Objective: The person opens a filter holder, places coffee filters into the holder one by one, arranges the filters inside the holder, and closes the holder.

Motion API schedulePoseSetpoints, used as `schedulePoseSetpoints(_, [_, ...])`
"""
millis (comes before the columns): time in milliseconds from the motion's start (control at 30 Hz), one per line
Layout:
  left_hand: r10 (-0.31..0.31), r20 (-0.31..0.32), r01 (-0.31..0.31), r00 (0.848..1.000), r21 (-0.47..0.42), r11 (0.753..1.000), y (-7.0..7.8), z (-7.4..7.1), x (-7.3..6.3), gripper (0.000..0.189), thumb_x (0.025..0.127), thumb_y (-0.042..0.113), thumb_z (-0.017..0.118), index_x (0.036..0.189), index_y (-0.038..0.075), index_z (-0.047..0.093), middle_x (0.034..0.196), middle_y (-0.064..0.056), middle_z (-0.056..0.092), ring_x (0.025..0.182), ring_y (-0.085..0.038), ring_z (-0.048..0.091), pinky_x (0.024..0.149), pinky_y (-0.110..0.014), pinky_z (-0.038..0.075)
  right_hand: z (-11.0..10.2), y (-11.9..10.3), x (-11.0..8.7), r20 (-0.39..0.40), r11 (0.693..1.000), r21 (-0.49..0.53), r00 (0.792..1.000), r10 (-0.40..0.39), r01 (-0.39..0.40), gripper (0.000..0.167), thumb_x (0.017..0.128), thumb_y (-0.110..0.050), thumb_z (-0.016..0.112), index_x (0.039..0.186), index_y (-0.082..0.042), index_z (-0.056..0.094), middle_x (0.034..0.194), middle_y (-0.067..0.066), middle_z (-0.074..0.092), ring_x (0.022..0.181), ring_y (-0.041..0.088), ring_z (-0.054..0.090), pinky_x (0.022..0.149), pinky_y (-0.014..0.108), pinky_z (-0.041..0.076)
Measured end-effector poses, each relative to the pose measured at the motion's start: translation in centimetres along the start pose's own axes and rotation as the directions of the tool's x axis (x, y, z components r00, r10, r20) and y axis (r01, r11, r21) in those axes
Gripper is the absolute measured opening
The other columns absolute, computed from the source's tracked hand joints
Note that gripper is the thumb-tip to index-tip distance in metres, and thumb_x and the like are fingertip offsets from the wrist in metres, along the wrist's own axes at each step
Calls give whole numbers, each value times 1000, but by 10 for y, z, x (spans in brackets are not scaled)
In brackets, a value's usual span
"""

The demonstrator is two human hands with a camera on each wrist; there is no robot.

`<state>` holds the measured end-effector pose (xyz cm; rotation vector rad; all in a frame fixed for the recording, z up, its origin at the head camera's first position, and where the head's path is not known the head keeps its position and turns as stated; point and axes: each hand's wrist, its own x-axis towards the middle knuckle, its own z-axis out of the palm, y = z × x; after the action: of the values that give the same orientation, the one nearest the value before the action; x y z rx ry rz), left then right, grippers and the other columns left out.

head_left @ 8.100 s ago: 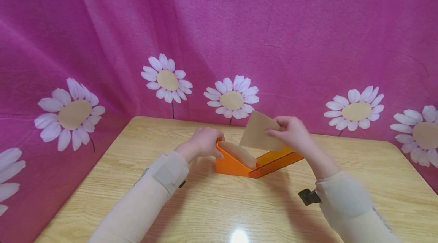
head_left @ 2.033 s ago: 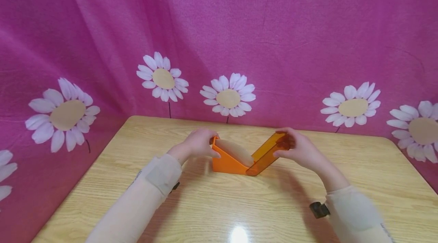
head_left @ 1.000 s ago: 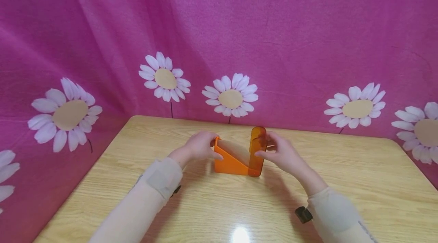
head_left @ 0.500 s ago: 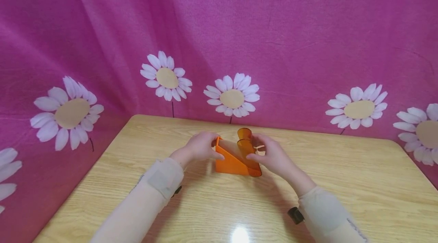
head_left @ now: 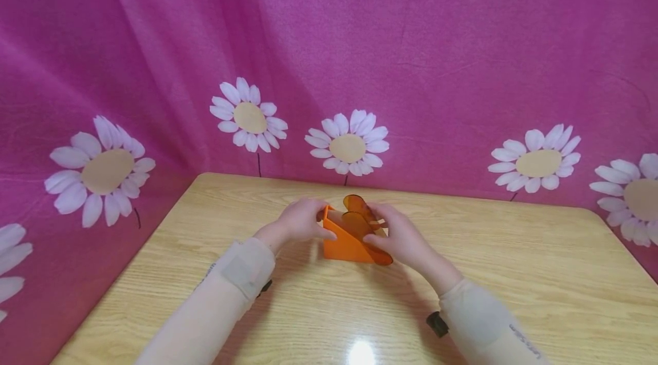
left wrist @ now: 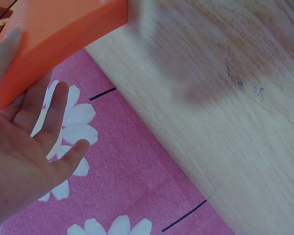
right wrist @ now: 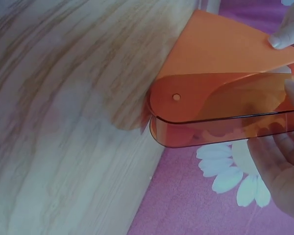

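Note:
An orange wedge-shaped plastic box (head_left: 341, 245) stands on the wooden table, with brown paper sheets (head_left: 336, 216) inside, mostly hidden by the lid. My left hand (head_left: 302, 219) holds its tall left end, thumb on the near side; the left wrist view shows two lower fingers of that hand spread away from the box (left wrist: 63, 32). The translucent amber lid (head_left: 358, 223) is hinged at the low right end and leans left over the box, partly lowered. Its sides are pinched by my right hand (head_left: 401, 236). In the right wrist view a round pivot shows on the lid (right wrist: 220, 100).
The pale wooden table (head_left: 308, 308) extends to both sides. Behind it and at the left hangs a magenta cloth (head_left: 437, 68) printed with white daisies. Beige sleeves cover both forearms, each with a small black device at the wrist.
Earlier, my right hand held a brown paper sheet over the box. It then took the lid, which has swung up and leftward over the box. The left hand has kept its hold.

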<state>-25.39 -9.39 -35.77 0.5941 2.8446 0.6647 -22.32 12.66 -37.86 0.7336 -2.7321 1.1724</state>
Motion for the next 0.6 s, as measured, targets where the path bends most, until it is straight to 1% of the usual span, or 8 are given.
schedulePoseSetpoints(267, [6, -2, -6, 1000, 13, 1000, -2, 0, 0, 33, 73, 34, 79, 95, 15, 64, 85, 3, 61, 81, -14, 52, 77, -30, 43, 2, -4, 1, 24, 999, -49, 1000, 8, -7, 59, 80, -6, 71, 133, 2, 46, 124, 19, 56, 111, 32, 56, 92, 46, 47])
schedulePoseSetpoints(600, [6, -4, -6, 1000, 5, 1000, 2, -3, -4, 33, 73, 32, 79, 98, 15, 65, 85, 4, 61, 81, -14, 52, 76, -30, 42, 5, -9, 3, 42, 995, -102, 999, -2, 6, 58, 80, -7, 71, 133, -2, 48, 119, 15, 59, 104, 29, 58, 90, 46, 48])
